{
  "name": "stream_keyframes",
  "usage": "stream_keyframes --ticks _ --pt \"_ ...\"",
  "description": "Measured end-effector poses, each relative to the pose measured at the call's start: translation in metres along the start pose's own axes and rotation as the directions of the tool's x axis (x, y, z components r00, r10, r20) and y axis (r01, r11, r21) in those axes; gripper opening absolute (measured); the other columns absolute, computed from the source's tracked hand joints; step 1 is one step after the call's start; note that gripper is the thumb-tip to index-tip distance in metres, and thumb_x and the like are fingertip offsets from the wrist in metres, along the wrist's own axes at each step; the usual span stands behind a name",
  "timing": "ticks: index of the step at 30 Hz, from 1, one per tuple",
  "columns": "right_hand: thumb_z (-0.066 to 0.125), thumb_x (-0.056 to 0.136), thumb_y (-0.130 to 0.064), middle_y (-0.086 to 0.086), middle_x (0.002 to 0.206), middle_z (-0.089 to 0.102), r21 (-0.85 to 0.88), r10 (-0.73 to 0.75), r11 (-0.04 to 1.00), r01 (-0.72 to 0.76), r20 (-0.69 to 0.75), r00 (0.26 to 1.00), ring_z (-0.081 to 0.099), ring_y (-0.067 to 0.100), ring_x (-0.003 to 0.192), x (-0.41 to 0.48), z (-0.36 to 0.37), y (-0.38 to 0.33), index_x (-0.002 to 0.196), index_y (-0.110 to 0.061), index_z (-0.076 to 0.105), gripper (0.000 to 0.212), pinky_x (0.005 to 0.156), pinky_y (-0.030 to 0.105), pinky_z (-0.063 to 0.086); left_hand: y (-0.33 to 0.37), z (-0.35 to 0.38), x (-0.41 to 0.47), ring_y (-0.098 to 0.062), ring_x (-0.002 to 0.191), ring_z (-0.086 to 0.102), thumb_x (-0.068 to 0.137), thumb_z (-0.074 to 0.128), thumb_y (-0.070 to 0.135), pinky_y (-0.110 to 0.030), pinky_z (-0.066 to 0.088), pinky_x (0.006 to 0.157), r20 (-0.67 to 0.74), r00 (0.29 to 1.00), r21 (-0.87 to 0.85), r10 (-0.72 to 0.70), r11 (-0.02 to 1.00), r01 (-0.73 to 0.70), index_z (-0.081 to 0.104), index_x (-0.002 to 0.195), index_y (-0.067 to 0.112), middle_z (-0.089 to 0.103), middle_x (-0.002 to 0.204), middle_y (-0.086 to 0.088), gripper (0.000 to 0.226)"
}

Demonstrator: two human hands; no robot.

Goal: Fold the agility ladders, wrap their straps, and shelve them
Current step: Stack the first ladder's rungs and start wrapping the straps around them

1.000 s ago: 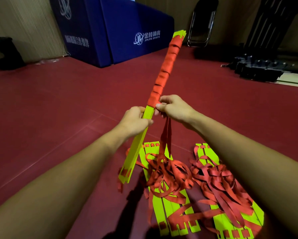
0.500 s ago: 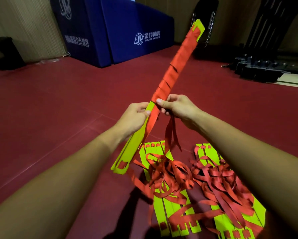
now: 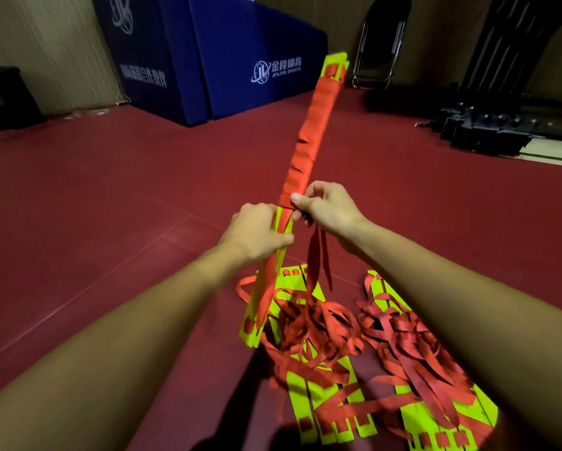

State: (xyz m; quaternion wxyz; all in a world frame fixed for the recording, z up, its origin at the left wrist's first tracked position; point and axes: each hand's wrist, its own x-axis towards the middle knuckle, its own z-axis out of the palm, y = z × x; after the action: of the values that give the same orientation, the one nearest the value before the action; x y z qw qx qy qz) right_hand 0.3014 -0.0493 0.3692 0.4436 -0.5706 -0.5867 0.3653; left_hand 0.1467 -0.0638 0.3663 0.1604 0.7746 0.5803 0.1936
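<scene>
The left hand [image 3: 260,232] is curled round the folded ladder [image 3: 266,278] near mid-length and holds it tilted up and away. The right hand [image 3: 325,206] pinches the red strap [image 3: 312,135] against the bundle at the lower edge of the winding. The upper half is wrapped. The lower half shows bare yellow rungs, and a loose tail [image 3: 313,265] hangs below. The middle ladder [image 3: 318,379] and the right-hand ladder [image 3: 435,369] lie on the floor [image 3: 110,222], straps tangled. No shelf is in view. Estimated progress: one ladder half wrapped, two unwrapped, none shelved.
</scene>
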Motion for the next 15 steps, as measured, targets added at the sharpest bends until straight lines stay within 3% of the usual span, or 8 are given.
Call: stream_keyframes --ticks 3,6,8,10,13,15 --pt "0.062 0.096 -0.020 0.007 0.066 0.068 -0.080 -0.034 0.996 0.043 0.106 0.994 0.052 0.017 0.051 -0.004 0.001 -0.006 0.077 -0.015 0.053 0.022 0.056 0.028 0.042 0.001 0.000 0.000 -0.025 0.076 0.061 0.079 0.071 0.025 -0.024 0.042 0.064 0.016 0.999 -0.128 -0.042 0.991 0.044 0.066 0.082 0.033 0.057 0.063 0.009 0.010" --pt "0.060 0.098 -0.024 0.024 0.073 0.066 -0.043 -0.002 0.999 0.012 0.222 0.975 0.048 0.018 0.054 -0.006 -0.001 -0.005 0.067 -0.011 0.062 0.034 0.058 0.030 0.038 -0.002 0.003 0.001 -0.017 0.064 0.057 0.080 0.071 0.020 -0.016 0.040 0.053 0.045 0.995 -0.201 -0.094 0.974 0.101 0.063 0.073 0.024 0.058 0.061 0.007 0.011" --pt "0.060 0.098 -0.025 0.019 0.069 0.065 -0.013 0.026 1.000 -0.023 0.256 0.966 0.047 0.014 0.049 -0.006 -0.002 -0.003 0.063 -0.009 0.063 0.038 0.054 0.025 0.037 -0.004 0.005 0.003 -0.021 0.075 0.071 0.069 0.068 0.020 -0.027 0.058 0.073 0.124 0.989 -0.368 -0.086 0.921 0.126 0.069 0.072 0.025 0.072 0.072 0.000 0.006" --pt "0.061 0.098 -0.024 0.006 0.059 0.063 0.026 0.046 0.998 -0.054 0.261 0.964 0.046 0.007 0.044 -0.004 -0.004 -0.001 0.066 -0.008 0.060 0.035 0.047 0.017 0.037 -0.012 0.009 0.007 -0.031 0.089 0.074 0.061 0.061 0.016 -0.050 0.059 0.088 0.162 0.986 -0.505 -0.044 0.855 0.121 0.075 0.078 0.030 0.077 0.089 -0.011 0.026" --pt "0.059 0.099 -0.019 0.002 0.057 0.060 0.080 0.037 0.995 -0.060 0.267 0.963 0.047 0.006 0.044 -0.003 -0.005 -0.001 0.069 -0.009 0.054 0.032 0.046 0.014 0.038 -0.006 0.004 0.004 -0.042 0.097 0.071 0.071 0.063 0.001 -0.059 0.056 0.089 0.150 0.988 -0.557 -0.033 0.823 0.112 0.073 0.087 0.020 0.074 0.100 -0.022 0.027" --pt "0.060 0.098 -0.018 0.004 0.060 0.059 0.095 0.029 0.994 -0.054 0.248 0.968 0.047 0.010 0.048 -0.002 -0.006 -0.001 0.069 -0.010 0.052 0.031 0.049 0.017 0.038 -0.004 0.003 0.004 -0.042 0.094 0.071 0.087 0.057 -0.012 -0.058 0.056 0.089 0.139 0.989 -0.605 -0.047 0.787 0.122 0.061 0.092 0.015 0.072 0.101 -0.025 0.028"
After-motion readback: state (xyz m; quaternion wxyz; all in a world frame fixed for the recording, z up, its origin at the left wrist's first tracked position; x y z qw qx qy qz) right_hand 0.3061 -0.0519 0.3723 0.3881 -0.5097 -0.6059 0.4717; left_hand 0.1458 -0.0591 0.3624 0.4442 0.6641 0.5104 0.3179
